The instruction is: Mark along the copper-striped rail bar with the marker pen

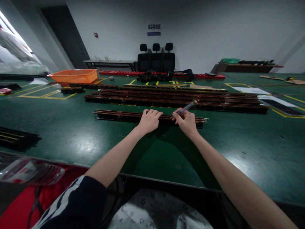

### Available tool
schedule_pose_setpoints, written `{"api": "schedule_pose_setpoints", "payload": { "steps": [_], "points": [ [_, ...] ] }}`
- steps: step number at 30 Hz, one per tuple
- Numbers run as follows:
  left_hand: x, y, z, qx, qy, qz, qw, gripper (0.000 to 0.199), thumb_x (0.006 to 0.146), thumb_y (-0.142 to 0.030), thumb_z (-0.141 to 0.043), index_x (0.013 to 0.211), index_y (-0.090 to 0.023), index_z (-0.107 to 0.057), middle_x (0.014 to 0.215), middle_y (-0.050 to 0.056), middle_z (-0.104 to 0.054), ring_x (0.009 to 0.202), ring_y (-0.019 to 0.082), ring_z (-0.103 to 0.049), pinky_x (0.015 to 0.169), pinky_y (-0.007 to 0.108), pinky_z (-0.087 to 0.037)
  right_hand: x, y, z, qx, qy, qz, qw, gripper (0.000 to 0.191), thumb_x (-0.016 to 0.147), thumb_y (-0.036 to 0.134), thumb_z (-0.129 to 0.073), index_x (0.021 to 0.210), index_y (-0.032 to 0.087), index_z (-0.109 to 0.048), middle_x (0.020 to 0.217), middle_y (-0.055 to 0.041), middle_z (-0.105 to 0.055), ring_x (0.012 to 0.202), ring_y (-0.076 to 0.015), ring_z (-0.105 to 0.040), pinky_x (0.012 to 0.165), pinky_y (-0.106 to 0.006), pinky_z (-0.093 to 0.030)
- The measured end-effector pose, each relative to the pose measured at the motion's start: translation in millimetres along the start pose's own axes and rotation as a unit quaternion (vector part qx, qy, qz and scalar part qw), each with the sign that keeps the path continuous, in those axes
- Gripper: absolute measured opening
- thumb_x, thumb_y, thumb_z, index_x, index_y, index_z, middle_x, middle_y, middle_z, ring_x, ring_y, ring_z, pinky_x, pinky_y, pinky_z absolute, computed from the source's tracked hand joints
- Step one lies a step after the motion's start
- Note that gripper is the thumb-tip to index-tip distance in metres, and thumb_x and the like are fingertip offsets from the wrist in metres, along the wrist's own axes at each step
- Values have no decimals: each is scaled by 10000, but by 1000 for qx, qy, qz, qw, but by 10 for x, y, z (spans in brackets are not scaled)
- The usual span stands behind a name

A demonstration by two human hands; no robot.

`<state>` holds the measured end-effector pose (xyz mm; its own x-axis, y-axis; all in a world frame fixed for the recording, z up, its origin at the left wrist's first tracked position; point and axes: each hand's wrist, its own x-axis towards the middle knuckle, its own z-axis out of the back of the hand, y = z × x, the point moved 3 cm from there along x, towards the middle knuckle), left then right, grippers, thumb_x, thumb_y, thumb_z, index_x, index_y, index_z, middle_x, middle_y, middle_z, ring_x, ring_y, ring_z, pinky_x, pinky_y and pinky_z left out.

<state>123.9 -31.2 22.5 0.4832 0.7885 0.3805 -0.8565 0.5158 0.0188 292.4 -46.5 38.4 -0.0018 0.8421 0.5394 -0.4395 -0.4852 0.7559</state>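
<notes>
Probably marking these long, dark coppery strips (119,115)

Mid-frame, my right hand (187,122) pinches a slim translucent pen-like tool (188,106); left hand (149,121) sits atop, can't tell if clamped. Next probably needs steadiness.

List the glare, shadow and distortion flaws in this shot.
Head view: pale glare patches on the green table, left and right; head view: dark shadow below the right hand; head view: door slanting, probably lens distortion.
</notes>
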Motion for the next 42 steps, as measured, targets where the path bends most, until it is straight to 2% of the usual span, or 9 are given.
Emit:
{"api": "schedule_pose_setpoints", "payload": {
  "steps": [11,23,42],
  "points": [
    [-19,70,21,2,8,22,1000,478,835,-44,-362,1236,-196,-574,1216,81,-650,1129,239,-562,1031,451,-306,20,-37,8,-5,-4,5,1000,275,811,425,-569,716,172,-621,603,-56,-665,532,-177,-622,513,-297,-495],
    [-17,74,34,3,13,18,1000,456,850,-52,-355,1237,-155,-572,1205,93,-654,1123,238,-571,1051,455,-299,21,-28,25,-27,-9,5,1000,257,823,393,-553,695,178,-610,591,-50,-654,524,-172,-612,519,-296,-487],
    [-17,87,18,-3,22,23,999,436,880,-102,-354,1258,-150,-566,1222,100,-643,1131,245,-568,1058,460,-290,30,-50,48,-39,-25,8,999,239,826,372,-528,706,176,-595,577,-43,-629,532,-173,-611,522,-293,-481]
  ]
}}
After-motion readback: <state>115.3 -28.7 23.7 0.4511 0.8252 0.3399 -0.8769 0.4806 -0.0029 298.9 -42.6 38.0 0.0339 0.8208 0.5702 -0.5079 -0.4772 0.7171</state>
